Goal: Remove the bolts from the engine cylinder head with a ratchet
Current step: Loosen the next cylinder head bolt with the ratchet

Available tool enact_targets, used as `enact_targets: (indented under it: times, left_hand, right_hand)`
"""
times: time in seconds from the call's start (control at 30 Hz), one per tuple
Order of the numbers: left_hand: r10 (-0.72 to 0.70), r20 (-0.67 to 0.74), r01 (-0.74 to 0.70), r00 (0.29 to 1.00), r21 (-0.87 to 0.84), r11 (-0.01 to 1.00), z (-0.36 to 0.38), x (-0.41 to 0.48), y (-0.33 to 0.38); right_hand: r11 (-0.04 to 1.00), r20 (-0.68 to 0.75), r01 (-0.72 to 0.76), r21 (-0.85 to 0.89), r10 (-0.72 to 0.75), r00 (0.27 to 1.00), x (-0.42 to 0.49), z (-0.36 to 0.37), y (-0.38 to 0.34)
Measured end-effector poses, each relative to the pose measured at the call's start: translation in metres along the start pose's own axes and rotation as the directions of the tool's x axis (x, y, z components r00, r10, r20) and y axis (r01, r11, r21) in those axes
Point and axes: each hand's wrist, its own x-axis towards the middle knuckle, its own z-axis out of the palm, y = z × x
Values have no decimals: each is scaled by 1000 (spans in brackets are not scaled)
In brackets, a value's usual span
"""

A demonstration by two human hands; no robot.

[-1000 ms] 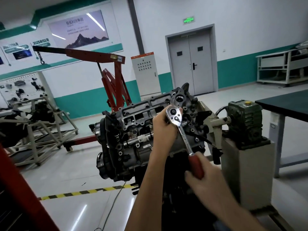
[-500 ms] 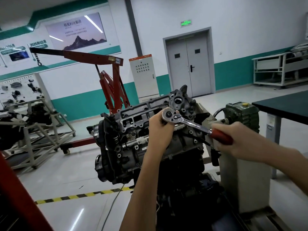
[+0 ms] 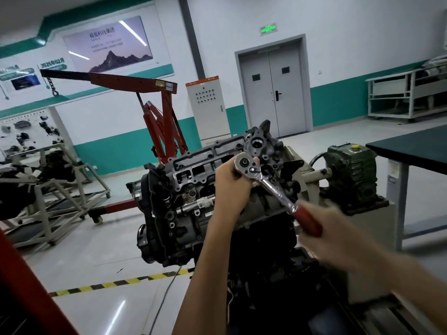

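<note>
Workshop scene, read from left to right. At the far left a white parts display board (image 3: 26, 131) stands against the wall, with a grey tube-frame trolley (image 3: 60, 197) in front of it carrying a dark assembly. A red engine hoist (image 3: 159, 112) rises behind, its boom reaching left to a hanging chain and hook. A yellow-and-black floor tape (image 3: 121, 282) crosses the glossy floor in the foreground. At centre is the engine, its cylinder head (image 3: 193, 170) turned toward the viewer and tilted, ports and bolt holes exposed. The left hand (image 3: 229, 189) is raised against the right-hand part of the cylinder head, its fingers clenched just beneath the round chrome head of the ratchet (image 3: 273, 187); the socket and the bolt beneath it are hidden by this hand. The ratchet's shaft slopes down and to the right, away from the cylinder head, to a red grip. The right hand (image 3: 338, 228), blurred, grasps that red grip with its fingers wrapped round it. Behind, against the wall, stand a pale electrical cabinet (image 3: 206, 110) and a grey double door (image 3: 272, 93) under a green exit sign (image 3: 268, 29). To the right of the engine a green gearbox (image 3: 350, 175) sits on a grey pedestal, joined to the engine by a shaft. Farther right lies a dark tabletop (image 3: 411, 148), with a grey shelf rack (image 3: 406, 93) beyond it.
</note>
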Motion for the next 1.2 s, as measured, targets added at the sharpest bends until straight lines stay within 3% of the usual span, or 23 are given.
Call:
enact_targets:
  times: [0.07, 0.13, 0.3, 0.37, 0.43, 0.5, 0.6, 0.7, 0.77, 0.83, 0.97, 1.07, 1.13, 1.2]
  left_hand:
    - [-1, 34, -1, 999, 48, 999, 1, 4, 1]
    - [7, 28, -8, 1000, 56, 998, 1, 5, 1]
    - [20, -6, -20, 1000, 19, 1000, 1, -2, 1]
    - [30, -16, -29, 999, 26, 999, 1, -2, 2]
    - [42, -24, -42, 999, 12, 999, -1, -3, 2]
    - [46, -28, -45, 999, 13, 999, -3, -4, 0]
    - [41, -22, -40, 999, 26, 999, -5, -2, -1]
    - [19, 8, -20, 1000, 37, 999, -5, 0, 0]
    - [18, 1, -18, 1000, 23, 1000, -6, -1, -1]
    - [33, -22, -33, 999, 6, 999, -7, -4, -1]
    - [25, -73, -26, 997, -7, 1000, -2, -9, 0]
    - [26, -63, -27, 998, -3, 1000, -3, -9, -1]
    - [26, -56, -26, 998, 10, 1000, -4, -7, -1]
    - [14, -47, -13, 999, 6, 1000, -4, -5, -1]
  right_hand:
    - [985, 33, 22, -173, -17, 999, 14, -32, 9]
    - [984, 14, 5, -181, -2, 1000, 19, -34, 13]
    - [957, -230, -54, 285, 123, 965, -14, 62, -22]
    - [880, -242, -66, 471, 201, 949, -11, 95, -42]
    - [844, -212, -51, 534, 192, 958, -8, 108, -49]
    - [886, -161, -62, 459, 152, 975, -7, 92, -40]
    - [990, -44, -34, 134, 40, 998, -4, 30, -8]
    - [977, 86, 57, -208, -39, 996, 21, -34, 6]
    - [956, 86, 81, -283, -59, 995, 33, -46, 10]
    - [981, 35, 24, -190, -18, 999, 24, -29, 8]
    - [972, -211, -66, 224, 115, 971, -12, 63, -24]
    - [879, -199, -111, 464, 226, 954, -6, 113, -51]
    - [893, -177, -121, 432, 216, 960, -4, 107, -48]
    - [949, -119, -121, 292, 162, 980, -7, 76, -29]
